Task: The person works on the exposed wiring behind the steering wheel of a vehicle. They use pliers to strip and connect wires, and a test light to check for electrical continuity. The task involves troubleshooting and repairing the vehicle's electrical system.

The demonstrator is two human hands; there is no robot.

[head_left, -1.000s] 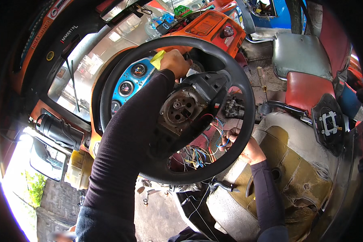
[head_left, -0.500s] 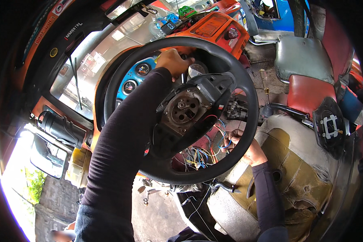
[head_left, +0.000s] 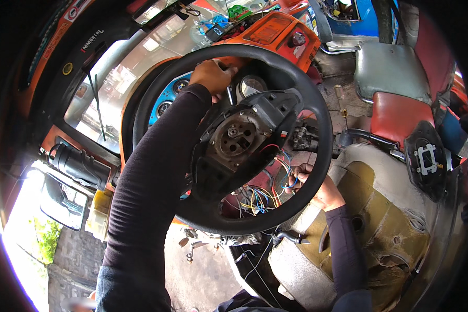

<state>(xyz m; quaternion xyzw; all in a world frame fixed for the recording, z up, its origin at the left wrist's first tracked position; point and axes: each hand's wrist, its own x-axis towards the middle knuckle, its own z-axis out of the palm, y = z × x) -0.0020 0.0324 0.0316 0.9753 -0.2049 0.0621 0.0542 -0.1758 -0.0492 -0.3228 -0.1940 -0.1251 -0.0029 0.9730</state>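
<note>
Two hands work the black steering wheel (head_left: 317, 130): we see the left hand (head_left: 210, 75) gripping its top rim, the right hand (head_left: 317, 187) clutching its lower-right rim beside loose coloured wires (head_left: 260, 195).

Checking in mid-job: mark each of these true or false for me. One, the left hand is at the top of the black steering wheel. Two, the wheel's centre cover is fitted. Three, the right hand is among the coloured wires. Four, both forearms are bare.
1. The left hand is at the top of the black round steering wheel: true.
2. The centre cover is fitted: false; the bare metal hub is exposed.
3. The right hand is at the loose coloured wires below the hub: true.
4. Both forearms are bare: false; both wear dark long sleeves.
</note>
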